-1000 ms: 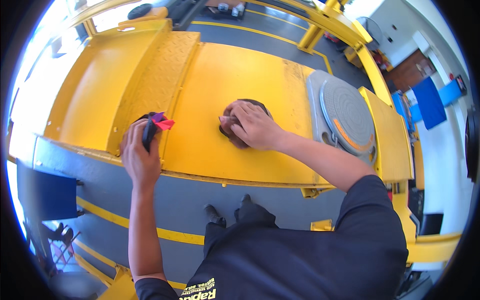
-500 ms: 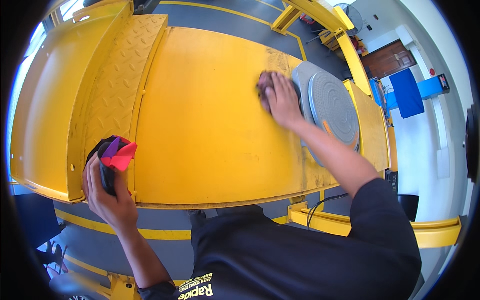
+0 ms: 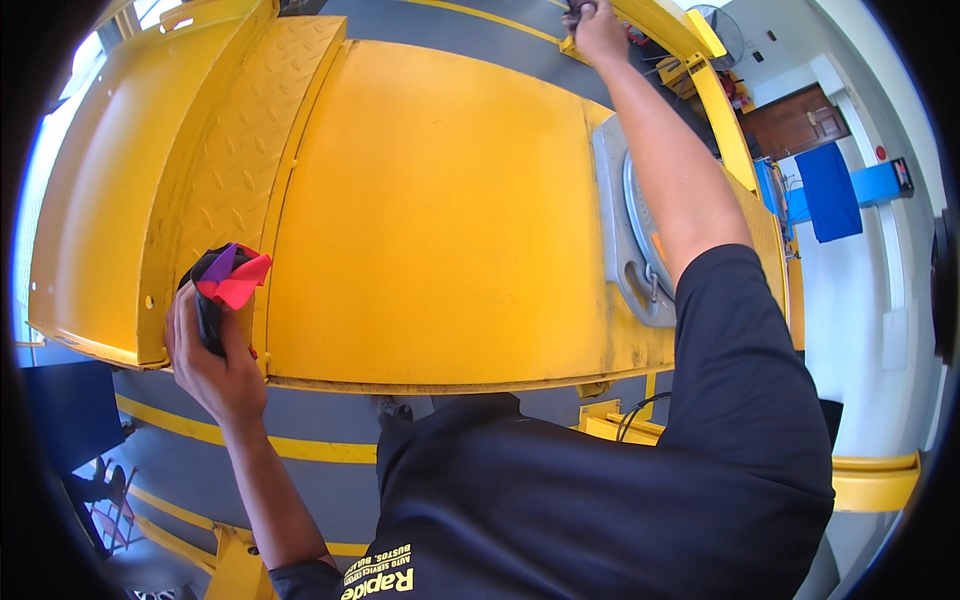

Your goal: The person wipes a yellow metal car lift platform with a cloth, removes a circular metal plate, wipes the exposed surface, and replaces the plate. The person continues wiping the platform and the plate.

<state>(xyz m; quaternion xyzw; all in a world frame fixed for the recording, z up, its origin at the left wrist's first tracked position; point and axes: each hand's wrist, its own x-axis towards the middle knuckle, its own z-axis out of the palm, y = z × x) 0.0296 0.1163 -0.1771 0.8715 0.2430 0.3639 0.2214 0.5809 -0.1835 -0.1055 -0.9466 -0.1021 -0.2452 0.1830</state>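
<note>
My left hand [image 3: 212, 372] is closed round a dark, bottle-like object [image 3: 209, 328] with red and purple fabric-like flaps [image 3: 238, 282] at its top. It is beside the treadplate strip at the near left of the yellow platform [image 3: 450, 230]. Stretched past the platform's far edge, my right hand [image 3: 602, 38] is closed on a dark, crumpled rag [image 3: 574, 14], partly cut off by the picture's top edge. Below that arm lies a grey turntable plate [image 3: 625, 250], its round disc mostly hidden behind my forearm.
A raised yellow side wall [image 3: 100, 200] and treadplate strip [image 3: 235, 150] bound the platform at left. Yellow posts [image 3: 722, 125] rise at the far right. A blue cloth [image 3: 828, 190] hangs on a blue bar by the wall. A black cable [image 3: 630, 415] loops below the near edge.
My right hand has moved away from beside the turntable plate, carrying the rag beyond the platform's far edge. My left hand keeps its grip on the dark object. The view has shifted slightly.
</note>
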